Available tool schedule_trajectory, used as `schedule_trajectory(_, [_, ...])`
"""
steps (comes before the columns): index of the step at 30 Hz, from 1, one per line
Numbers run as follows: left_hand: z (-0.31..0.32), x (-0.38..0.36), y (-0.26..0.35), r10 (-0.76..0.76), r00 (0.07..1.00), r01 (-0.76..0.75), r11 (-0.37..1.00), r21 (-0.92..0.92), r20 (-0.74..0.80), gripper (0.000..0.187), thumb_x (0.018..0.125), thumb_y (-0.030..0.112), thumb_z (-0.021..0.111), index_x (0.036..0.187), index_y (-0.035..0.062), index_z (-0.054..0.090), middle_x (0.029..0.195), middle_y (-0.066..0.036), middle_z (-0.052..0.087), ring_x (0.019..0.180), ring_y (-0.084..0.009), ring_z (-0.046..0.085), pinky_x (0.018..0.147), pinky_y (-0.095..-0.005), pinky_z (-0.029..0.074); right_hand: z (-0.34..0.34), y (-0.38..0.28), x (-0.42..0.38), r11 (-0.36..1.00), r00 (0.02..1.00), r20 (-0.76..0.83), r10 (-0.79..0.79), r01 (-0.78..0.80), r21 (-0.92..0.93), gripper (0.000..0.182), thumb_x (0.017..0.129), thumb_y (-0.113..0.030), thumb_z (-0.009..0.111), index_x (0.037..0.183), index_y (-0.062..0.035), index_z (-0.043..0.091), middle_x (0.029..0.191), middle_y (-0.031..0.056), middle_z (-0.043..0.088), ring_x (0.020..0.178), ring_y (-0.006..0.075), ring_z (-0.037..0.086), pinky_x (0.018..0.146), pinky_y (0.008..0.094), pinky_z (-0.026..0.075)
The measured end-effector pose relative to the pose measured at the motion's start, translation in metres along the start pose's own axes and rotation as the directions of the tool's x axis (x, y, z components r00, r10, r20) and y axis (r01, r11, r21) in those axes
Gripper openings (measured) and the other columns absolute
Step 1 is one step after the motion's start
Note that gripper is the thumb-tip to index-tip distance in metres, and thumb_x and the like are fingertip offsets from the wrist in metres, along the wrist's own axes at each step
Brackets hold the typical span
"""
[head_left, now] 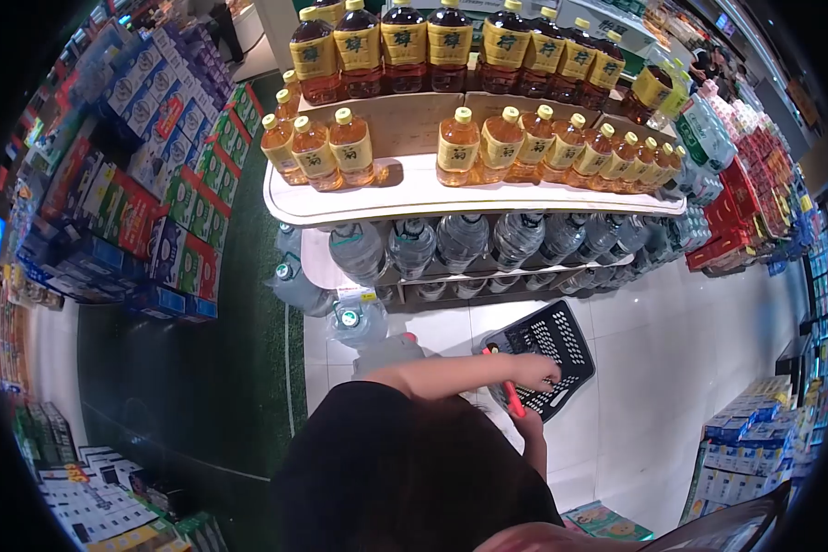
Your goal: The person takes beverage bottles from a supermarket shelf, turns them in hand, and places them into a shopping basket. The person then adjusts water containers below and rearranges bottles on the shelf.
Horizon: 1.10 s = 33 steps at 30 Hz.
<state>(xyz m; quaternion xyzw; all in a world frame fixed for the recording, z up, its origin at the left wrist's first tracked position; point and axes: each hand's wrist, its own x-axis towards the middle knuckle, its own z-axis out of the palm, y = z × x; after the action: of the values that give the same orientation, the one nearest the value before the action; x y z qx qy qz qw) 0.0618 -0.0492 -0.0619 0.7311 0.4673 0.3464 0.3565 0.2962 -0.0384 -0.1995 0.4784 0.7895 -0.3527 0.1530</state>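
A dark plastic shopping basket [575,345] with slotted sides hangs tilted in front of me, low above the tiled floor. My right hand [527,425] is closed around its red handle [514,401]. My left arm reaches across my body, and my left hand [534,370] is over the basket opening. Its fingers bend downward and are small and blurred, so whether they hold anything does not show. Some small red and yellow-green parts [490,350] appear at the basket's near-left rim; I cannot make out what they are.
Ahead, a white display shelf [414,198] carries amber bottles [457,147] with yellow labels, darker bottles [405,46] above and large water bottles [463,241] below. Another water bottle [357,322] stands on the floor. Stacked cartons [189,207] rise at left, more boxes [741,451] at right.
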Motion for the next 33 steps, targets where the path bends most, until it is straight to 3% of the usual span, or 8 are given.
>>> schedule_trajectory(3, [-0.143, -0.032, 0.149, 0.191, 0.95, -0.275, 0.887, -0.371, -0.248, 0.009, 0.084, 0.011, 0.059, 0.082, 0.0021, 0.06, 0.068, -0.005, 0.051, 0.068, -0.0208, 0.051, 0.063, -0.0297, 0.043, 0.01, 0.006, 0.015, 0.999, 0.988, 0.15, 0.031, -0.033, 0.011, 0.04, 0.076, -0.039, 0.067, 0.097, -0.0048, 0.066, 0.088, 0.0213, 0.065, 0.084, 0.0363, 0.063, 0.073, 0.0424, 0.049])
schedule_trajectory(5, [-0.191, -0.075, 0.204, 0.455, 0.746, -0.652, 0.648, -0.394, -0.486, 0.013, 0.084, 0.016, 0.062, 0.079, 0.0048, 0.062, 0.069, -0.005, 0.053, 0.06, -0.0189, 0.053, 0.051, -0.0305, 0.039, 0.021, -0.002, 0.021, 0.887, 0.997, 0.02, -0.079, 0.061, 0.458, 0.038, 0.078, -0.036, 0.066, 0.098, -0.0036, 0.065, 0.087, 0.0208, 0.065, 0.083, 0.0351, 0.064, 0.072, 0.0406, 0.049])
schedule_trajectory(7, [-0.236, -0.117, 0.241, 0.755, 0.485, -0.858, 0.314, -0.407, -0.441, 0.029, 0.087, 0.032, 0.058, 0.087, 0.0033, 0.063, 0.066, -0.004, 0.052, 0.05, -0.023, 0.05, 0.044, -0.0341, 0.037, 0.013, -0.026, 0.024, 0.932, 0.99, -0.059, -0.129, 0.141, 0.334, 0.037, 0.079, -0.037, 0.064, 0.098, -0.0042, 0.064, 0.085, 0.0192, 0.065, 0.081, 0.0341, 0.064, 0.072, 0.0398, 0.049])
schedule_trajectory(8, [-0.247, -0.133, 0.253, 0.74, 0.369, -0.918, 0.197, -0.343, -0.563, 0.028, 0.088, 0.031, 0.056, 0.091, 0.004, 0.062, 0.068, -0.005, 0.053, 0.047, -0.0228, 0.049, 0.041, -0.0346, 0.034, -0.026, -0.096, 0.003, 0.998, 0.999, 0.009, -0.053, 0.053, 0.037, 0.037, 0.08, -0.038, 0.064, 0.097, -0.0048, 0.065, 0.084, 0.0185, 0.065, 0.081, 0.0336, 0.064, 0.072, 0.0395, 0.049])
schedule_trajectory(13, [-0.283, -0.174, 0.256, 0.726, 0.23, -0.972, 0.136, -0.192, -0.648, 0.027, 0.091, 0.025, 0.054, 0.103, 0.0018, 0.059, 0.064, -0.002, 0.054, 0.049, -0.0134, 0.047, 0.044, -0.0274, 0.031, -0.006, -0.105, 0.026, 0.985, 0.989, 0.001, 0.15, -0.15, -0.084, 0.037, 0.075, -0.038, 0.063, 0.093, -0.0051, 0.065, 0.086, 0.0183, 0.066, 0.085, 0.0333, 0.064, 0.074, 0.0435, 0.049])
schedule_trajectory(17, [-0.312, -0.207, 0.25, 0.772, 0.279, -0.958, 0.178, -0.227, -0.571, 0.02, 0.089, 0.022, 0.055, 0.092, 0.0039, 0.063, 0.067, -0.002, 0.053, 0.051, -0.014, 0.047, 0.045, -0.0264, 0.032, 0.006, -0.085, 0.036, 0.975, 0.99, -0.059, 0.13, -0.139, -0.172, 0.035, 0.076, -0.037, 0.062, 0.094, -0.0075, 0.066, 0.084, 0.0177, 0.066, 0.083, 0.0316, 0.065, 0.074, 0.0429, 0.049])
schedule_trajectory(26, [-0.328, -0.253, 0.231, 0.661, 0.338, -0.938, 0.177, -0.298, -0.67, 0.031, 0.09, 0.03, 0.051, 0.104, 0.0025, 0.057, 0.065, -0.004, 0.047, 0.05, -0.0203, 0.045, 0.043, -0.0322, 0.031, 0.001, -0.099, 0.031, 0.977, 0.985, -0.043, 0.169, -0.173, -0.128, 0.039, 0.076, -0.045, 0.062, 0.089, -0.0088, 0.069, 0.079, 0.0146, 0.067, 0.077, 0.0302, 0.066, 0.067, 0.0405, 0.05])
schedule_trajectory(33, [-0.367, -0.276, 0.199, 0.821, 0.425, -0.901, 0.423, -0.094, -0.381, 0.029, 0.091, 0.023, 0.052, 0.082, -0.0025, 0.063, 0.06, -0.002, 0.048, 0.045, -0.0132, 0.044, 0.041, -0.0278, 0.028, -0.011, -0.134, 0.018, 0.966, 0.967, -0.008, 0.254, -0.254, -0.053, 0.034, 0.078, -0.036, 0.061, 0.097, -0.0096, 0.068, 0.082, 0.0155, 0.067, 0.079, 0.0298, 0.067, 0.069, 0.0393, 0.051])
